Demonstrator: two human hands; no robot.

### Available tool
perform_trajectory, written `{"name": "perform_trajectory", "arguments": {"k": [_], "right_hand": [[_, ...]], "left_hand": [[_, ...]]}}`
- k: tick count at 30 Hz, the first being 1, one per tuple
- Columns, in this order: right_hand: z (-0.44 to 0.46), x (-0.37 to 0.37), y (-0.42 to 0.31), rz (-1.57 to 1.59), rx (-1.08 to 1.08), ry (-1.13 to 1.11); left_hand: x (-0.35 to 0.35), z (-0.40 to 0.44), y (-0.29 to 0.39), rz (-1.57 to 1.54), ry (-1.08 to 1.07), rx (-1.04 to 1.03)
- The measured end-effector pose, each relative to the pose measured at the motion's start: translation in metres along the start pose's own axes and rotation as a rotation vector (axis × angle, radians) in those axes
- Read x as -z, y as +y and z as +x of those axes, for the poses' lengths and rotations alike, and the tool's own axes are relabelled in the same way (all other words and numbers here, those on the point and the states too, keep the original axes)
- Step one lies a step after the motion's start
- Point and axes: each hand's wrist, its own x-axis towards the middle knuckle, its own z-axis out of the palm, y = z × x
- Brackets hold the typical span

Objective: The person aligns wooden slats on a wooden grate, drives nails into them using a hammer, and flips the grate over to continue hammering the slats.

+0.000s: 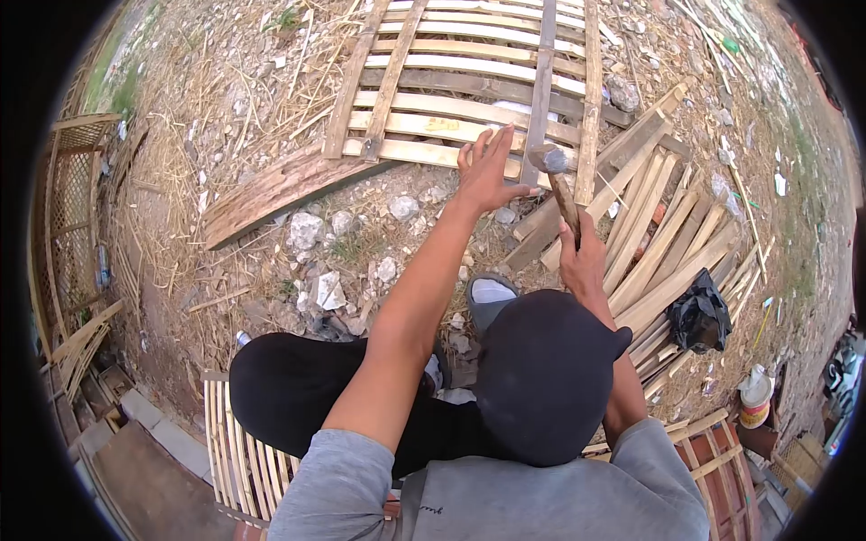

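Observation:
A slatted wooden panel (451, 104) lies on the ground ahead, its thin pale slats crossed by longer battens. My left hand (488, 171) is over its near edge, palm down with fingers spread, holding nothing that shows. To its right, my right hand (582, 257) is wrapped round the wooden handle of a hammer (561, 185). The metal hammer head is over the panel's near right corner, close to a grey batten. Whether it touches the wood cannot be made out. No nail is visible.
Loose wooden slats (663, 234) are piled at the right, with a black plastic bag (700, 311) on them. A thick plank (289, 189) lies left of the panel. Stones (307, 230) litter the ground near my feet. A white bucket (756, 397) stands at the lower right.

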Motion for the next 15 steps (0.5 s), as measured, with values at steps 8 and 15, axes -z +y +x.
{"name": "perform_trajectory", "arguments": {"k": [8,15], "right_hand": [[0.009,0.024,-0.034,0.395,0.197,0.203],[0.010,-0.010,0.021,-0.103,0.028,-0.071]], "left_hand": [[-0.001,0.003,-0.001,0.010,0.002,-0.030],[-0.010,0.001,-0.008,0.248,-0.030,-0.086]]}}
